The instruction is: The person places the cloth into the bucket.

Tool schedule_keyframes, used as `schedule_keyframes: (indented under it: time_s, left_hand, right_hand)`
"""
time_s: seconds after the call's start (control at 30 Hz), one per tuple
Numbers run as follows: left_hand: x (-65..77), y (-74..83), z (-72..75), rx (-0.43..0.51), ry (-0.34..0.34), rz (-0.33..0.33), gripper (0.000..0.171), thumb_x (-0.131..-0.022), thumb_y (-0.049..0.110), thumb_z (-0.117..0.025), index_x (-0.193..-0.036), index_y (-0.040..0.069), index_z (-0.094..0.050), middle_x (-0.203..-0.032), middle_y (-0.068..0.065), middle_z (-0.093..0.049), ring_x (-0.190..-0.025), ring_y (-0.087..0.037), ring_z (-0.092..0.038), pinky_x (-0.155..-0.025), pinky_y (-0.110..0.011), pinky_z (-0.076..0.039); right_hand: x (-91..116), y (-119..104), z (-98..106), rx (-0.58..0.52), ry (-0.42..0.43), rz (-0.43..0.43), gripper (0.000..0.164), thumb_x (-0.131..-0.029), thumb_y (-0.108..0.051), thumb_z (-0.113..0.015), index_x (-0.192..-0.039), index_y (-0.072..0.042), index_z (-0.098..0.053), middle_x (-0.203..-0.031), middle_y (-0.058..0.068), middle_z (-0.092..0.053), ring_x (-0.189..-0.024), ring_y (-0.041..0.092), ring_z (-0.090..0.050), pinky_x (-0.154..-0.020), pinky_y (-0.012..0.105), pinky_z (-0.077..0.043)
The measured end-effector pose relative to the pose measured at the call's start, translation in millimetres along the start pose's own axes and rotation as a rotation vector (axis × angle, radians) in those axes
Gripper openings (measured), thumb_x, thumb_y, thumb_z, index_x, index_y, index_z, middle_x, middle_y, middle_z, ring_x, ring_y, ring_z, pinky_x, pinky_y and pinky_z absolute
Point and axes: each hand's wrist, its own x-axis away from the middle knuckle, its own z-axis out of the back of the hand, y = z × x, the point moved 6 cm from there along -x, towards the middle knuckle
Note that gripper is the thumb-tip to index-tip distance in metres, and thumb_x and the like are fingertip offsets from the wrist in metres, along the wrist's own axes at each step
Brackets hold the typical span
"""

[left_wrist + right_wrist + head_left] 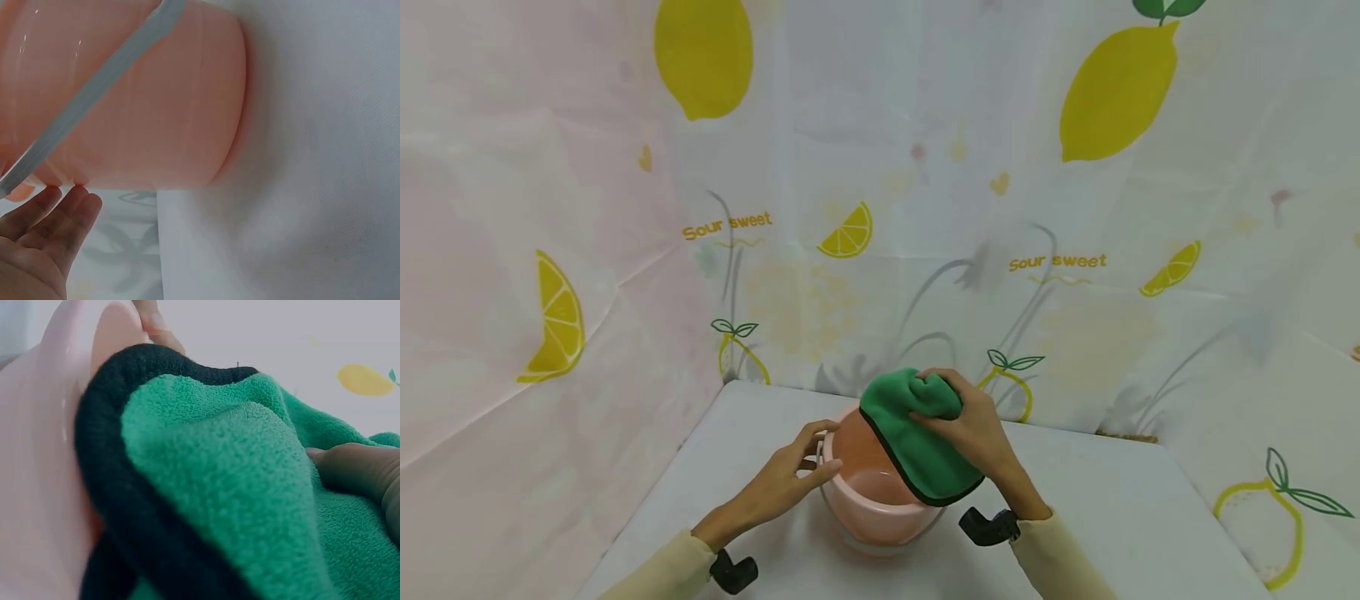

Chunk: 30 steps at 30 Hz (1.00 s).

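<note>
A pink bucket [880, 521] stands upright on a white table, its open top facing up. At its left rim, my left hand [790, 475] holds the wall, with the thumb over the edge. Several left fingers [78, 215] press the outside of the bucket in the left wrist view. My right hand [966, 417] grips a bunched part of a green cloth [917, 450] with black edging. The cloth drapes over the bucket's right rim and hides part of the opening. A right finger [359, 465] sinks into its folds in the right wrist view.
The bucket's grey handle [94, 94] hangs down across its outside. White table surface [1075, 508] surrounds the bucket. Behind and beside the table hangs a sheet [880, 125] printed with lemons and words. Both wrists carry black camera mounts [988, 527].
</note>
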Motion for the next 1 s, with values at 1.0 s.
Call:
schedule_keyframes:
  time_s: [1.0]
  left_hand:
    - [0.9,7.6,14.1,-0.083,0.027,-0.081,0.047,-0.094,0.044,-0.056,-0.137,0.032,-0.040,-0.128,0.003,-0.056,-0.107,-0.010,-0.057,-0.089,-0.035,-0.050]
  right_hand:
    - [6.9,-0.8,-24.9,-0.016,-0.271,-0.017,0.040,-0.086,-0.027,-0.072,-0.124,-0.021,-0.059,-0.120,0.003,-0.062,-0.108,0.026,-0.059,-0.087,0.046,-0.050]
